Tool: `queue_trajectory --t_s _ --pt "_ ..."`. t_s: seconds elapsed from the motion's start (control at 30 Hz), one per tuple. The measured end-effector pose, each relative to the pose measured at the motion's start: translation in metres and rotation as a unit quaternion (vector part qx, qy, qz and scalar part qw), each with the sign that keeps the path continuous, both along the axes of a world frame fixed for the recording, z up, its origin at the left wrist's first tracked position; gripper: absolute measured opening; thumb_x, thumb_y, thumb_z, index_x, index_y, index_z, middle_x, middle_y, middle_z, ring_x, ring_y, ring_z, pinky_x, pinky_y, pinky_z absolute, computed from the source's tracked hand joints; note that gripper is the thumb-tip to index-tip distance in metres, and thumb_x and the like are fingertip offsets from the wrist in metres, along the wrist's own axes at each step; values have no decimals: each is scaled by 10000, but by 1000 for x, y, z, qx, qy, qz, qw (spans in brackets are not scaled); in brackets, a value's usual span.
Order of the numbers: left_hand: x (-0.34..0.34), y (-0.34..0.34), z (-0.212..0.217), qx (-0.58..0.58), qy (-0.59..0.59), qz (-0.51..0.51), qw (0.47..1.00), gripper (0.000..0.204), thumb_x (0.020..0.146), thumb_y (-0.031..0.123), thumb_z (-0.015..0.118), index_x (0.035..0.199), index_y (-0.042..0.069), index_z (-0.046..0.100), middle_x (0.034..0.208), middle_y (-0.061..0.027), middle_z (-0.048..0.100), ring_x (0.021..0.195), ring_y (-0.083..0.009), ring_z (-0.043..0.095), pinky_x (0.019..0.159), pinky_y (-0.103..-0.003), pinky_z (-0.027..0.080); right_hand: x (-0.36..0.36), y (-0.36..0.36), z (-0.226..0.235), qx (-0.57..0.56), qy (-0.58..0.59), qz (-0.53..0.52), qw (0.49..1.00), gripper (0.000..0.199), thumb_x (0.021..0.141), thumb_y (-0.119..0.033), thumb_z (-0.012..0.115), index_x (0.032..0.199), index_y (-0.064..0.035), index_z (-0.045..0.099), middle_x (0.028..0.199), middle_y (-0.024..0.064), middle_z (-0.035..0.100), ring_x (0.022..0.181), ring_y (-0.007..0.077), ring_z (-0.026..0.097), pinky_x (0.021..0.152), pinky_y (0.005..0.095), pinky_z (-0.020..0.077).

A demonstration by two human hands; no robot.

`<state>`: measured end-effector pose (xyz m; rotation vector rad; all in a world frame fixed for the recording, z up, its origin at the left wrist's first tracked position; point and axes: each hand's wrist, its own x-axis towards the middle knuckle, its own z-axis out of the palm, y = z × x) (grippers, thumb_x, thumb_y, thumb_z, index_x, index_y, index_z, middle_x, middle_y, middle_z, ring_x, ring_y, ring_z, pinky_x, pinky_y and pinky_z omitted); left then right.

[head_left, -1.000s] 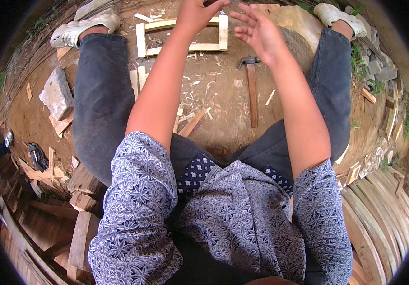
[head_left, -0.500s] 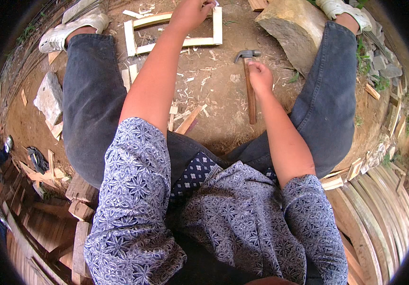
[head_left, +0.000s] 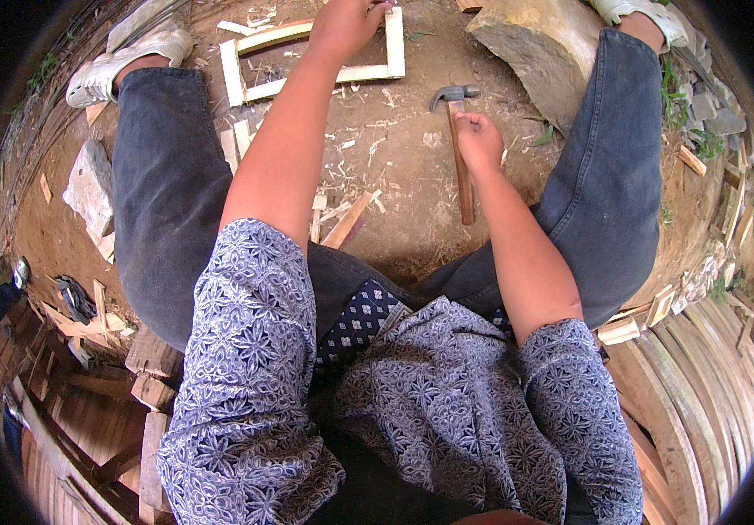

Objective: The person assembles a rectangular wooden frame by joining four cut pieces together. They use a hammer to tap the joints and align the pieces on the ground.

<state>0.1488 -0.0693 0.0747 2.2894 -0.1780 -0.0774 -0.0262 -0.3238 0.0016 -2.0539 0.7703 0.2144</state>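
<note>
Head view: the right hand point(head_left: 478, 140) curls around a hammer point(head_left: 459, 157) handle; ahead, the left hand point(head_left: 346, 24) grips a wooden frame point(head_left: 307, 54) rail.

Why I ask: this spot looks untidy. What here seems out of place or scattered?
Wood chips and offcuts litter the dirt around the hammer under the right hand. The wooden frame under the left hand looks intact.

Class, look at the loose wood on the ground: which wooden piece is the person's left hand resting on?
The left hand rests on the pale rectangular wooden frame between the feet; the other pieces are loose offcuts lying untouched nearer the knees.
</note>
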Motion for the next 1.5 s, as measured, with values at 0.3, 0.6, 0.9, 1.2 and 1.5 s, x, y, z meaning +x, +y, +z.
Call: queue_trajectory --t_s 0.3,0.6,0.9,1.2,1.5 --pt "1 -2 -10 19 -52 -18 998 201 911 185 625 1036 60 720 981 -208 711 946 -413 670 814 -485 531 2 2 2 -13 16 8 1000 317 878 -348 724 968 -45 720 856 118 736 801 248 704 752 370 525" --pt "-1 -5 -4 66 -71 -10 995 190 923 206 627 998 53 712 964 -209 707 929 -425 664 798 -505 524 2 0 -3 -34 18 11 999 324 873 -369 726 965 -58 722 858 115 739 788 263 704 752 381 528" --pt "0 -5 -12 77 -105 -41 991 200 910 232 650 969 52 715 915 -207 702 884 -422 660 774 -507 519 1 13 28 -142 -17 73 987 422 718 -271 869 999 -15 686 822 104 713 756 270 684 743 396 538" --pt "-6 -8 -15 -36 -86 8 996 167 891 168 661 984 45 724 949 -207 712 917 -407 674 795 -469 532 -4 8 27 -123 22 80 989 534 663 -256 899 1074 -3 671 898 140 728 823 279 706 771 403 551" --pt "-5 -7 -25 -53 -54 30 997 188 908 176 657 1040 59 721 957 -201 714 929 -396 680 799 -450 534 -1 11 32 -122 34 77 989 505 681 -264 885 1066 -17 671 894 139 731 823 280 707 783 400 551"
